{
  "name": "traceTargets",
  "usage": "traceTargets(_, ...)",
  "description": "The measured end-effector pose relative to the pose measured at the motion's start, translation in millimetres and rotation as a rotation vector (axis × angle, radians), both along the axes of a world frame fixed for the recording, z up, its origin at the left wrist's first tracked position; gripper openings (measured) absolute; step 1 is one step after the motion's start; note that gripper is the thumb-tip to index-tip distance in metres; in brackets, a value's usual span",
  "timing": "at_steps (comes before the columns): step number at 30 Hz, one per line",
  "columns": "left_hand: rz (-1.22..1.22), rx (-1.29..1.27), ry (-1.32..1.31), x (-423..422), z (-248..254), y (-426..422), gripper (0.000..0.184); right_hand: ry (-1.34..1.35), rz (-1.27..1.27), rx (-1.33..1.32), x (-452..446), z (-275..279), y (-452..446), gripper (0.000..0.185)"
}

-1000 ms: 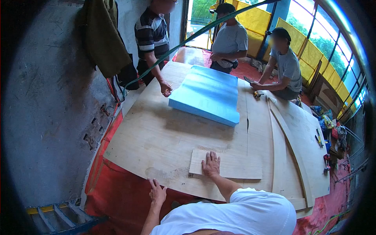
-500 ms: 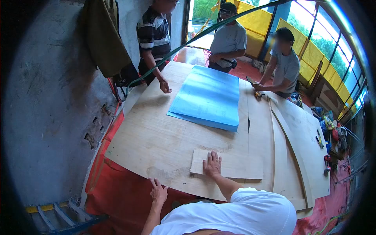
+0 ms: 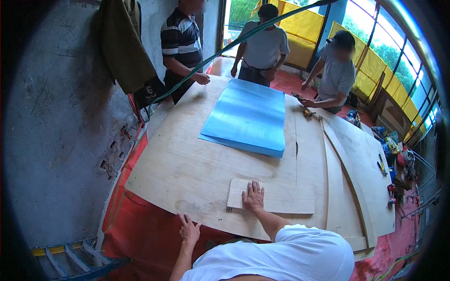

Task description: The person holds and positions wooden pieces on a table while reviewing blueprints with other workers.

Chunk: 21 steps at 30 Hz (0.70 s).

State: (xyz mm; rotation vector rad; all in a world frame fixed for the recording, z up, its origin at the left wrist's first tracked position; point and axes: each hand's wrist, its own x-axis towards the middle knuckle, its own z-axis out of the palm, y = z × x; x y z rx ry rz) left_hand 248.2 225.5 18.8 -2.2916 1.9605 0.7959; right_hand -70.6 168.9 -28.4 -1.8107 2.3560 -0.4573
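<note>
My right hand (image 3: 253, 196) lies flat, fingers stretched, on the left part of a short wooden board (image 3: 286, 199). That board rests on a large plywood sheet (image 3: 173, 154) spread out like a tabletop. At the sheet's near edge is my left hand (image 3: 189, 228), its fingers apart and the tips by the edge, holding nothing. Beyond the board lies a stack of large blue paper sheets (image 3: 246, 117).
Long wooden strips (image 3: 347, 173) lie on the right of the plywood, with a tape measure (image 3: 307, 113), pliers (image 3: 382, 166) and a red tool (image 3: 391, 194) farther out. Three people stand at the far side. A green strap (image 3: 225, 49) crosses above; a ladder (image 3: 75, 257) is lower left.
The co-worker in stripes has drawn a hand back from over the plywood. The middle person's arms have dropped apart, and the right one has lifted a hand away. My hands stay put.
</note>
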Motion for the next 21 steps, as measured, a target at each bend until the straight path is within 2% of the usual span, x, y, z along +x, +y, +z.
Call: traceTargets(21,-0.018,-0.012,-0.039,-0.2,-3.5,1.4,0.085,0.021,0.006,0.011,0.4,3.2,0.0,0.065)
